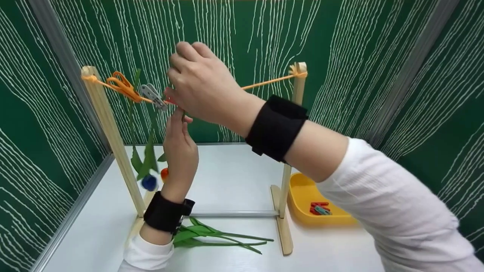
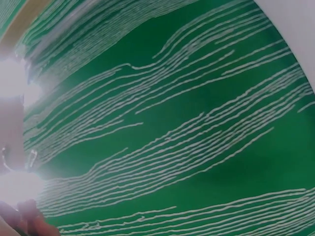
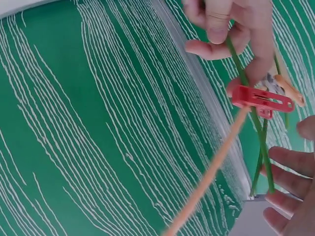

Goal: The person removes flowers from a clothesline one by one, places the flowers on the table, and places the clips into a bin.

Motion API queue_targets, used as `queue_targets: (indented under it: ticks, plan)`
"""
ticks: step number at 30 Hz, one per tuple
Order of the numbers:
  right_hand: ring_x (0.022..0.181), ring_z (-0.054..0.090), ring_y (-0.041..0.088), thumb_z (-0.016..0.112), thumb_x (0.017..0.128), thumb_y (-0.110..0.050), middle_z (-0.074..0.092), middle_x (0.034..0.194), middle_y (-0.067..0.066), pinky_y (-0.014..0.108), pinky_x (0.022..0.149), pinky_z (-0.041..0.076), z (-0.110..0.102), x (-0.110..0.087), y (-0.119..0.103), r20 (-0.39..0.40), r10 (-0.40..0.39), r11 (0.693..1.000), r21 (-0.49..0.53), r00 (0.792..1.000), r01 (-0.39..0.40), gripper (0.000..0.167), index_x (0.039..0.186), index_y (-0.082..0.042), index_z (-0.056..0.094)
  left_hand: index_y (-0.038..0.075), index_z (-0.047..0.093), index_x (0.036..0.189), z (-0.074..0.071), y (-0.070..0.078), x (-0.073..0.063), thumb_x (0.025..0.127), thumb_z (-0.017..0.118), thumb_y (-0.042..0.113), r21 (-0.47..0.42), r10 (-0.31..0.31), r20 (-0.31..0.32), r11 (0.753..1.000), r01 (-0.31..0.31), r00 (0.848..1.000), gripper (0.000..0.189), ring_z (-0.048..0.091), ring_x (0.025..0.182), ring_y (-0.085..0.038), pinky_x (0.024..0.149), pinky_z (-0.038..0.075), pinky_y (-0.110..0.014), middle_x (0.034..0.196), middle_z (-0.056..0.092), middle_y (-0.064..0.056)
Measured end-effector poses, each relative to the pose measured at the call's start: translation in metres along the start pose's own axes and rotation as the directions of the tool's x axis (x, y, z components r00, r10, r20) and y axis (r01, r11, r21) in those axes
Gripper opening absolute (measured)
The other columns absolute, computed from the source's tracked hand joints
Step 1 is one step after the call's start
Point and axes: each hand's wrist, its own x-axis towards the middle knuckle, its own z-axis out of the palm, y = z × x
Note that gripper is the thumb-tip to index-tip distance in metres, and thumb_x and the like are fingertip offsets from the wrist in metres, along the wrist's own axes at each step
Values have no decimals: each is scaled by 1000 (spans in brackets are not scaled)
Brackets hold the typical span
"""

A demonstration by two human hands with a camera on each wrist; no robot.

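Observation:
My right hand [image 1: 202,81] is raised at the orange cord [image 1: 268,81], thumb and curled fingers pinching a green flower stem [image 3: 261,132]. A red clothespin [image 3: 263,101] sits on the cord, right where that stem crosses it. Below it my left hand [image 1: 180,149] reaches upward, its parted fingers [image 3: 290,179] against the lower stem. Left of the hands, an orange clothespin [image 1: 124,87] and a grey clothespin [image 1: 153,96] hold stems hanging head-down. A blue flower [image 1: 148,182] hangs lowest; an orange-red flower [image 1: 164,174] is partly hidden by my left hand.
Two wooden posts [image 1: 113,139] carry the cord, joined low down by a grey bar [image 1: 234,213]. More green stems and leaves [image 1: 211,234] lie on the white table [image 1: 234,170]. At right stands a yellow tray [image 1: 300,189] with red and teal clothespins [image 1: 320,208].

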Motion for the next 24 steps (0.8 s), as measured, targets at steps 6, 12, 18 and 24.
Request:
queue_targets:
  ticks: [6,12,18,24]
  plan:
    - [104,50,26,25,103,-42,66,101,7,36,98,34,5,11,-22,85,-41,998,-52,996,45,54,97,-8,67,9,45,129,-4,-4,-5,98,42,-2,57,-17,-15,998,18,1000,33,58,102,-24,89,50,-33,115,56,-13]
    - [98,52,23,36,99,-49,65,106,3,34,86,39,6,12,-32,80,-53,994,94,995,46,50,114,-12,65,4,48,125,-7,-4,-6,98,41,-2,65,-13,-34,998,15,999,29,58,109,-27,95,47,-36,126,55,-16]
    - [95,47,23,44,90,-59,61,102,1,35,80,33,6,11,-26,69,-65,991,125,996,56,53,113,-15,66,8,47,127,-6,0,-7,100,38,2,21,-12,-15,1000,12,1000,29,58,108,-26,94,48,-35,123,56,-14]
    - [96,47,22,51,86,-58,62,101,-1,35,80,31,4,9,-20,66,-56,986,163,996,45,51,109,-16,69,8,42,131,-6,5,-9,100,41,4,8,-14,-5,1000,14,1000,32,60,99,-27,88,51,-38,112,58,-16]
